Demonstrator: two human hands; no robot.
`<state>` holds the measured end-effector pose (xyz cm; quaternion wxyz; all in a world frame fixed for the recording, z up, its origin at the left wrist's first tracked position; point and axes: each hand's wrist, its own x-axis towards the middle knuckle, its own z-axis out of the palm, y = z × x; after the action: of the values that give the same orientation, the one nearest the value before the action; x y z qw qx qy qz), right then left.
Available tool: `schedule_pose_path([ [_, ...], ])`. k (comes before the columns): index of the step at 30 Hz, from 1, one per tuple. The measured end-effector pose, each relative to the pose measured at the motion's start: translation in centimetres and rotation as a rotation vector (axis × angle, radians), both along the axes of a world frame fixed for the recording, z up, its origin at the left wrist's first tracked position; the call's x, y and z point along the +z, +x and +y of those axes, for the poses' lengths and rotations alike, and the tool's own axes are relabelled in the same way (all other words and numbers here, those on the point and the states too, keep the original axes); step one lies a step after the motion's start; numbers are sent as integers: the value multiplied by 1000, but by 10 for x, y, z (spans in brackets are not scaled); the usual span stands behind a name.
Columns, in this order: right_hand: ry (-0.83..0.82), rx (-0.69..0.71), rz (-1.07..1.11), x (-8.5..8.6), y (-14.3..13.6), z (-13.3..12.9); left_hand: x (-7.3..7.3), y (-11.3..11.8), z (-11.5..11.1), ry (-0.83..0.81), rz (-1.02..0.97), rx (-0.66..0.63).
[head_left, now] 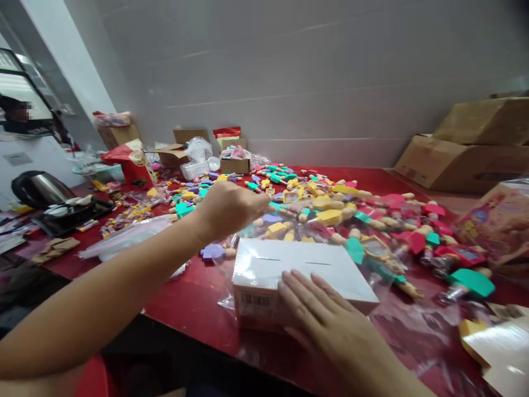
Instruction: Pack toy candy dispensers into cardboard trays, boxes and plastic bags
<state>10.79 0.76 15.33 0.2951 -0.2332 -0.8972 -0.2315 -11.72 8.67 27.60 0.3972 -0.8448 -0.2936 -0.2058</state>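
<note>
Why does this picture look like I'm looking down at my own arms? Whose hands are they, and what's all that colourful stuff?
There's no robot here, just a person using two bare hands. The only picture comes from a camera worn on that person's head, so you see what's in front of them.

The right hand lies flat on a white-topped box. The left hand is curled up like a fist above the pile; I can't tell whether anything is inside it.

The red table is covered with colourful pieces: yellow, green, pink and purple, many with short tan handles. A kettle stands far over on the left side.
</note>
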Motion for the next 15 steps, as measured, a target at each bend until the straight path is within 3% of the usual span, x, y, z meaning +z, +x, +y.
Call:
schedule_pose_path([
  [4, -33, -183, -5, 2, -18, 22, -16, 10, -35, 82, 139, -119],
  [8, -116, -232, 42, -1, -21, 21, -62, 24, -74, -7, 238, -187],
  [11, -181, -190, 43, -2, -6, 16, -92, 29, -92, 4, 162, -126],
  [13, -272, -138, 65, 2, 13, 10, -101, 30, -99, 24, 140, -104],
  [15, -481, -120, 209, 12, 31, 4, -104, 31, -101, 56, 143, -114],
])
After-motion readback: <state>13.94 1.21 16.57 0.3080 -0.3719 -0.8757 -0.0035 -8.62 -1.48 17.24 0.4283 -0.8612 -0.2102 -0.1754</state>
